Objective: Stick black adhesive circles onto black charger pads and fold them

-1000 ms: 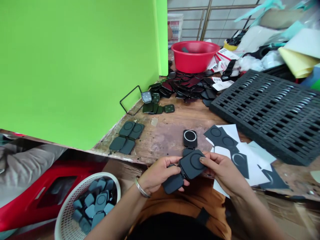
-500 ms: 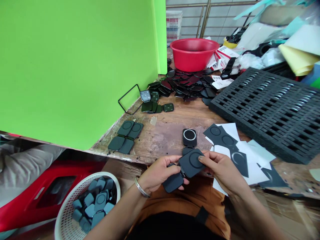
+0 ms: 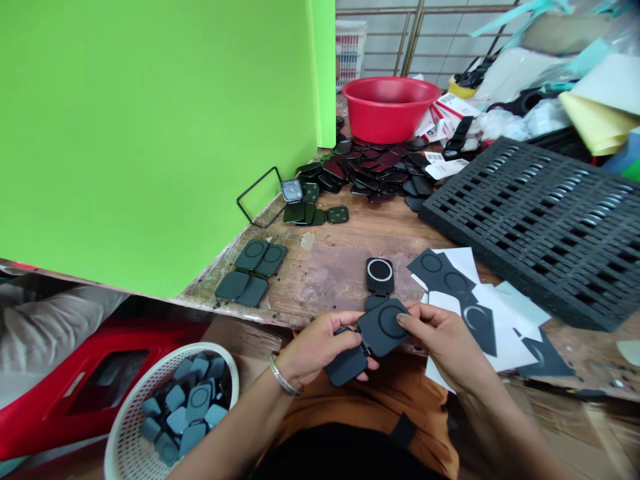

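A dark hinged two-panel pad is held between both hands over the table's front edge, its ring-marked panel facing up. My left hand grips the pad near its hinge, thumb on top and fingers underneath. My right hand pinches the right edge of the ringed panel, its thumb at the ring. Just behind the pad, a similar unit with a silver ring lies on the wooden table. Dark sheets with ring outlines and white papers lie to the right.
A black slatted rack stands right. Dark pieces are heaped before a red basin. Four-panel group lies left, beside a green board. A white basket of pads sits lower left, near a person's sleeve.
The view has shifted very slightly. Both hands keep the same hold on the pad, with hardly any movement.
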A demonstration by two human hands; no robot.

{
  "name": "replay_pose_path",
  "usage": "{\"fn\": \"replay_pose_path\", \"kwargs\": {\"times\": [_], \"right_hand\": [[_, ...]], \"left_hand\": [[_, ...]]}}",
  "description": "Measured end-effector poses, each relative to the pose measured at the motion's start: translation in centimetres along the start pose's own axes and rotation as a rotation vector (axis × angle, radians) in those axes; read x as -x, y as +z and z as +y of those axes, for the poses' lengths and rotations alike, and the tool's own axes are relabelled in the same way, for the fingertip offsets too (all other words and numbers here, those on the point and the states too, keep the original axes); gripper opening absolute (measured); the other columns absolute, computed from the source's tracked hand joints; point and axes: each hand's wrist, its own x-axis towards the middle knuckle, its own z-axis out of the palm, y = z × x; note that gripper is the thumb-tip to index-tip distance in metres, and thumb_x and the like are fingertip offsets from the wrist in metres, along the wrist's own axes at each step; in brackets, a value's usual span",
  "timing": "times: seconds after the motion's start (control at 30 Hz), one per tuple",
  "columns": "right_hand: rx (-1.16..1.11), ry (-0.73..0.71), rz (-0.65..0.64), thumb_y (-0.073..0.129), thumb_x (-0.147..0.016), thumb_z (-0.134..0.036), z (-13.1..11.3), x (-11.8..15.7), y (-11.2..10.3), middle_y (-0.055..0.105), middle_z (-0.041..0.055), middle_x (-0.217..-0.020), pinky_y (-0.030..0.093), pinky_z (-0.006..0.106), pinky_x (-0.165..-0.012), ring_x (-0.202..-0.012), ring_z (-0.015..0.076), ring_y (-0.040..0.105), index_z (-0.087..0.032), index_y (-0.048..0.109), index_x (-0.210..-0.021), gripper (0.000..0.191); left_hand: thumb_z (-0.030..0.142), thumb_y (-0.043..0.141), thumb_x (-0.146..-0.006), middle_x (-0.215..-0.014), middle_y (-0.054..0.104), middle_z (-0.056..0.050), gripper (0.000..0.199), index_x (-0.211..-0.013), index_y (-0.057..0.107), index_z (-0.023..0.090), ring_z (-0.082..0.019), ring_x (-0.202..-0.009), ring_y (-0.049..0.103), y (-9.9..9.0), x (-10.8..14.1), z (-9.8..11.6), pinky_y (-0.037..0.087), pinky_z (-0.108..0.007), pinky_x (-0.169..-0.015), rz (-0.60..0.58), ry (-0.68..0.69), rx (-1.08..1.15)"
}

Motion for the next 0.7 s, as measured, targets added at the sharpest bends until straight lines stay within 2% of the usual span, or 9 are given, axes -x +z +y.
{"fn": "replay_pose_path", "kwargs": {"times": [0.17, 0.33, 0.47, 0.63, 0.7], "right_hand": [[0.059, -0.058, 0.02, 0.077, -0.067, -0.041, -0.1, 0.1, 0.2, 0.064, 0.0058, -0.098, 0.046, 0.022, -0.061, -0.07, 0.0123, 0.054, -0.015, 0.056, -0.06, 0.034], [0.141, -0.161, 0.053, 0.075, -0.067, -0.044, -0.1, 0.3, 0.6, 0.062, 0.0081, -0.105, 0.047, 0.026, -0.076, -0.087, 0.0182, 0.057, -0.016, 0.058, -0.059, 0.034], [0.31, -0.331, 0.11, 0.068, -0.075, -0.041, -0.1, 0.9, 1.0, 0.06, 0.0101, -0.105, 0.045, 0.03, -0.085, -0.098, 0.0216, 0.056, -0.017, 0.06, -0.061, 0.029], [0.458, -0.45, 0.157, 0.063, -0.08, -0.037, 0.1, 1.4, 1.5, 0.057, 0.012, -0.112, 0.05, 0.027, -0.07, -0.103, 0.0241, 0.055, -0.019, 0.058, -0.064, 0.025], [0.525, -0.519, 0.183, 0.061, -0.081, -0.036, 0.3, 1.4, 1.6, 0.057, 0.0123, -0.11, 0.051, 0.029, -0.073, -0.103, 0.024, 0.055, -0.019, 0.057, -0.064, 0.024]], "left_hand": [[0.026, 0.058, -0.086, -0.098, 0.069, -0.015, 0.042, -0.126, 0.054, 0.016, -0.019, -0.069, 0.071, 0.1, -0.1, -0.2, 0.058, -0.025, -0.055, 0.027, -0.001, 0.014], [0.025, 0.058, -0.084, -0.09, 0.071, -0.013, 0.044, -0.127, 0.053, 0.014, -0.018, -0.064, 0.07, 0.4, -0.1, -0.5, 0.057, -0.025, -0.053, 0.111, 0.033, -0.028], [0.026, 0.059, -0.082, -0.084, 0.071, -0.011, 0.046, -0.126, 0.055, 0.013, -0.018, -0.063, 0.07, 0.6, 0.1, -0.5, 0.056, -0.024, -0.053, 0.153, 0.067, -0.088], [0.027, 0.059, -0.082, -0.076, 0.07, -0.008, 0.046, -0.126, 0.057, 0.014, -0.016, -0.061, 0.069, 0.7, 0.3, -0.4, 0.056, -0.024, -0.053, 0.176, 0.104, -0.141], [0.026, 0.06, -0.081, -0.075, 0.07, -0.007, 0.046, -0.125, 0.058, 0.014, -0.016, -0.061, 0.068, 0.6, 0.3, -0.4, 0.056, -0.024, -0.053, 0.174, 0.113, -0.146]]}}
